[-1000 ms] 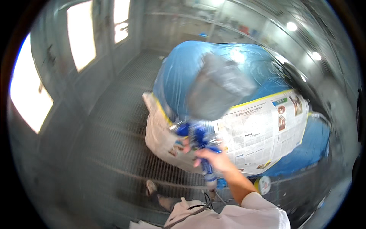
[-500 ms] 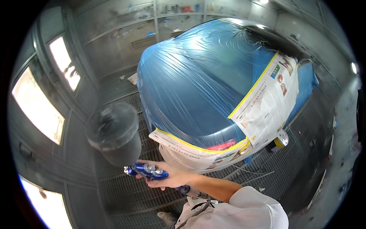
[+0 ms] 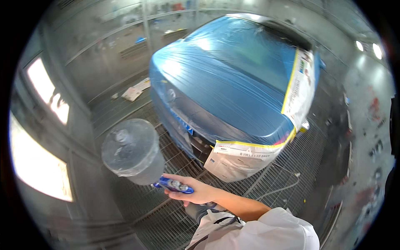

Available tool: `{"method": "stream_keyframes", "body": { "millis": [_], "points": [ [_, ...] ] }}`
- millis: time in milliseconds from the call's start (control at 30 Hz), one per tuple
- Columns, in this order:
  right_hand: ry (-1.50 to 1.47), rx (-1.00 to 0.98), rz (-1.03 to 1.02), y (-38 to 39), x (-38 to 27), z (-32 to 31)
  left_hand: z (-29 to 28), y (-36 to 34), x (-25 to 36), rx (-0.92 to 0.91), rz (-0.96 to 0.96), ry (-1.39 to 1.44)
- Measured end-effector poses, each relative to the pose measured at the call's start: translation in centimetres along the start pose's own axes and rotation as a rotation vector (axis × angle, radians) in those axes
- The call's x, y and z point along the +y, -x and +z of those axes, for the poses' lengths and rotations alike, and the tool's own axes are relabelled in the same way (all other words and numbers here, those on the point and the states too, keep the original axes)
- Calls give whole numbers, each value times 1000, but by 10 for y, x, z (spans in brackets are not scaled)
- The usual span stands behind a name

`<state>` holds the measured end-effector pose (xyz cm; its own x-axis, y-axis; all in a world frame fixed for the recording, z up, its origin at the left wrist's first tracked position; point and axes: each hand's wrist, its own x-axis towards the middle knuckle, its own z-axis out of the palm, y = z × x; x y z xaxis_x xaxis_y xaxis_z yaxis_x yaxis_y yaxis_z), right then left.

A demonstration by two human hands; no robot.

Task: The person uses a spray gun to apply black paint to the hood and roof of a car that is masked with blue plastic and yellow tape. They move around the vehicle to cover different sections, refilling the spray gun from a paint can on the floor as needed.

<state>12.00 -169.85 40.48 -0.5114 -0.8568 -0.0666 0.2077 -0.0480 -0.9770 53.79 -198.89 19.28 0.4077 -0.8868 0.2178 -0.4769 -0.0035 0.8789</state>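
Observation:
My right hand (image 3: 196, 191) reaches in from the lower right and is closed around a blue and silver spray gun (image 3: 177, 184). A large translucent cup with a lid (image 3: 131, 148) appears joined to the gun; the join is partly hidden. The gun is apart from a car under blue plastic film (image 3: 216, 96). Printed paper (image 3: 239, 160), edged with yellow tape, covers a lower corner of the car. More taped paper (image 3: 299, 91) runs along its side. My left hand is not in view.
Metal grating (image 3: 266, 183) forms the floor around the car. A pale hose (image 3: 279, 189) lies on it. Papers (image 3: 135, 89) lie by the far wall. Bright window panels (image 3: 37, 154) line the left wall.
The spray gun and its cup have shifted slightly right in the view. The view has turned, showing more of the car's front and the papers on the floor. My right hand keeps its grip.

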Motion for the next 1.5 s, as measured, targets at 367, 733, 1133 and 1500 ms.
{"method": "stream_keyframes", "body": {
  "millis": [367,733,1133,1500],
  "points": [
    [-8,215,-136,-296,12,-14,328,-171,94,-271,91,77],
    [-89,398,-3,-612,-22,-75,650,-302,167,-380,-29,76],
    [-171,854,-84,-859,-41,-177,1035,-476,325,-527,49,179],
    [-166,1279,-244,-1023,-124,-386,1488,-349,819,-1326,106,999]
  ]
}}
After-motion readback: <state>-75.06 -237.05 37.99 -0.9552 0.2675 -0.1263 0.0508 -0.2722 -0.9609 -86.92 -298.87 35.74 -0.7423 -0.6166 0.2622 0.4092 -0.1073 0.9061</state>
